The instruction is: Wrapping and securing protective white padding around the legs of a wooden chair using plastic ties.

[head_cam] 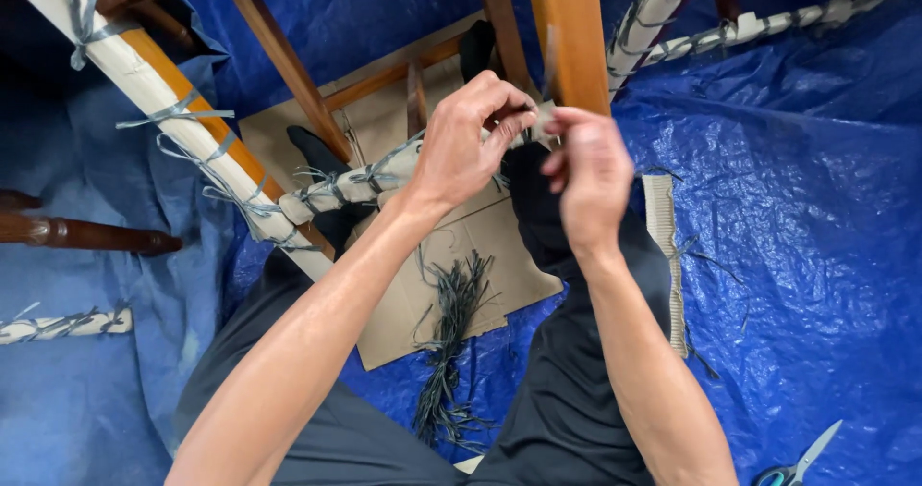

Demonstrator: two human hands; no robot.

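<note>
Head view: my left hand (468,138) and right hand (588,174) pinch the white padded wrapping (370,182) on a wooden chair rung, beside the upright leg (569,35). Soft and light, I judge; best gripped at its loose end. Cut grey string (451,337) lies on cardboard (480,246) over blue tarp (797,236); scissors (799,464) lie apart.

A chair rung (360,183) wrapped in pale paper padding and tied round with grey-green twine runs slantwise from lower left up to the right, meeting an upright wooden leg (573,35) in the middle of the scene, where its wrapped end is pinched.
</note>
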